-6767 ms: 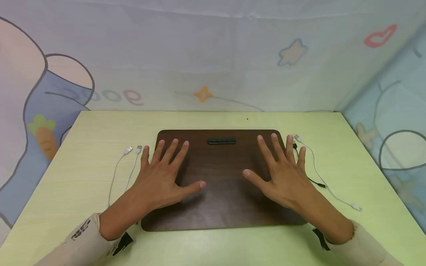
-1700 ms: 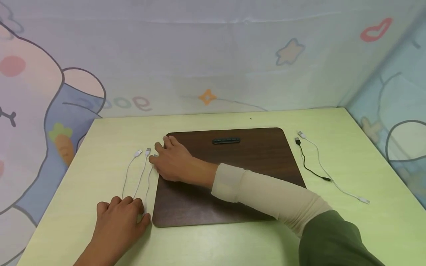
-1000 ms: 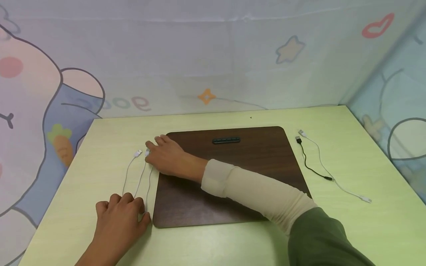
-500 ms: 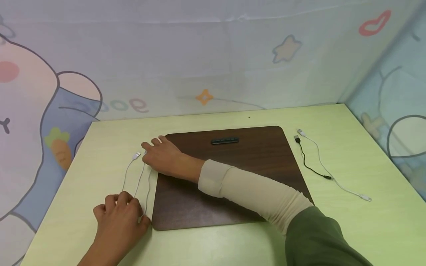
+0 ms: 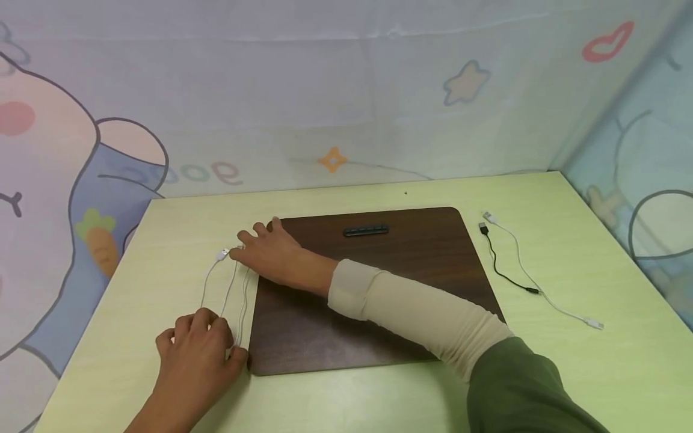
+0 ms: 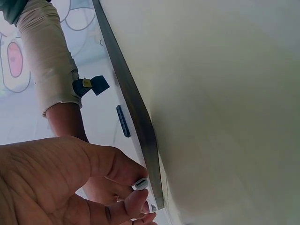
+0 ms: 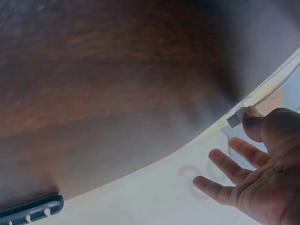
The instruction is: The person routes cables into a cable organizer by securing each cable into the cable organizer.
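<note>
At the mat's left side my left hand point(image 5: 197, 355) rests low over several white USB cables. Its thumb and finger pinch a small white cable connector point(image 6: 141, 183), seen end-on in the left wrist view. My right hand point(image 5: 273, 252) reaches across the dark brown mat point(image 5: 303, 340) to the cables' far ends. In the right wrist view its thumb and a finger pinch a metal-tipped USB plug point(image 7: 234, 120), the other fingers spread. One more white USB plug point(image 5: 222, 254) lies just left of the right hand. Much of the cables is hidden under both hands.
A dark slotted cable holder point(image 5: 366, 230) sits near the mat's far edge. Right of the mat lie a white USB cable point(image 5: 518, 255) and a short black one point(image 5: 500, 273) on the pale table point(image 5: 379, 397). A printed curtain point(image 5: 271, 90) stands behind.
Both hands, earlier spread over the mat, are now at the left cables. The right hand has shifted slightly left to another plug, and two white strands now run close together beside the mat.
</note>
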